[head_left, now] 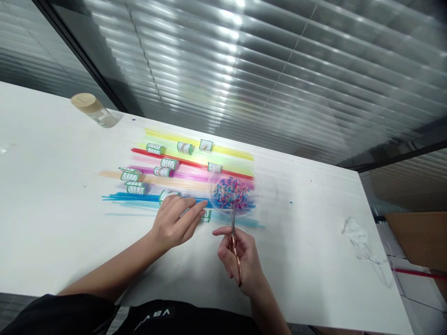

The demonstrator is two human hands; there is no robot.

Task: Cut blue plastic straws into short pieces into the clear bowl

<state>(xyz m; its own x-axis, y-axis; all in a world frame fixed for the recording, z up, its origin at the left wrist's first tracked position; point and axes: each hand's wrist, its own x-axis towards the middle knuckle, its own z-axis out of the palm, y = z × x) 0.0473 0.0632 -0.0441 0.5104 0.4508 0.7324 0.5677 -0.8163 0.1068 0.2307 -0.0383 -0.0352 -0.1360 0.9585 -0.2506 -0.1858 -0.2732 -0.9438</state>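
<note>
My right hand [242, 260] holds a pair of scissors [233, 239] with copper-coloured handles. Their blades point away from me, and the tips reach a clear round bowl [211, 193]. Small cut pieces [232, 191] in blue, pink, purple and orange fill the bowl's middle. Left of the bowl, my left hand [178, 221] is over the blue plastic strips [122, 197], its fingers drawn together. Whatever is between those fingertips is hidden. Light blue strips [244, 221] lie just beyond my hands.
Bundles of yellow strips [230, 151], red strips [188, 160] and pink strips lie across the white table [52, 223], several with paper labels [206, 145]. A tan-lidded jar [94, 110] stands at the back left. Crumpled clear plastic [358, 235] lies right. Blinds [223, 60] rise behind.
</note>
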